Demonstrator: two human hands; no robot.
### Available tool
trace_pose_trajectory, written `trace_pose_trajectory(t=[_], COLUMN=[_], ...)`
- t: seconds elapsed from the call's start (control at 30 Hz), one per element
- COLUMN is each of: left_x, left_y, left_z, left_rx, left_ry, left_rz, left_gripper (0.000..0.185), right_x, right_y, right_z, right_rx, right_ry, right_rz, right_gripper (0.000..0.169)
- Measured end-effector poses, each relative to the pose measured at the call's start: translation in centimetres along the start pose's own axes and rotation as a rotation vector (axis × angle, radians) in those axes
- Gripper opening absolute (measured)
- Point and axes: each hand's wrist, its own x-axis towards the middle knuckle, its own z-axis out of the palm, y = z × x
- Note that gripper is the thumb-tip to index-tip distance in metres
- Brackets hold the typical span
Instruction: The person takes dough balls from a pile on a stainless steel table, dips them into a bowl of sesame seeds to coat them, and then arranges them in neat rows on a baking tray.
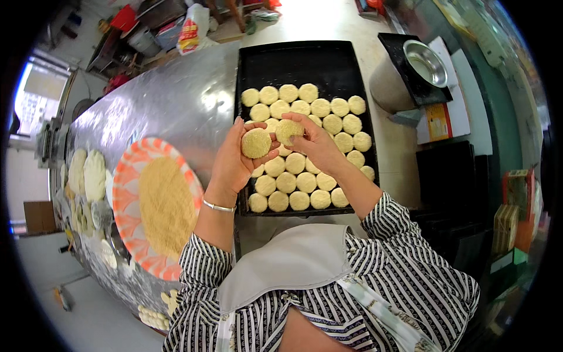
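Note:
A round, seed-coated dough piece lies in my left hand, palm up with the fingers spread beneath it. Between the thumb and fingers of my right hand is a second coated dough round, close beside the first. Both hands are over a black baking tray, where many similar pale rounds sit in staggered rows; the hands hide some of them. To the left, an orange-and-white patterned basin holds a bed of tan seeds or crumbs.
The tray adjoins a metal worktable. Larger dough pieces lie at its far left, small dough lumps near its lower edge. A steel bowl rests on a black tray at upper right. Dark trays stand at right.

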Motion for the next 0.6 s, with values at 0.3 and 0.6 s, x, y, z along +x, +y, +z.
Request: trace_pose_trajectory(t=[0.3, 0.6], left_x=[16.5, 29.7], left_y=[-0.5, -2.1], left_z=[4.8, 7.8], left_rx=[0.454, 1.702], left_ry=[-0.128, -0.418], left_rz=[-0.058, 0.114], left_gripper=[0.035, 0.041], right_x=[4.9, 13.0], right_y=[-1.1, -3.8], right_z=[-17.1, -22.9], right_rx=[-0.346, -1.062], right_ry=[0.237, -0.032], right_rz=[0.05, 0.164], right_gripper=[0.039, 0.035])
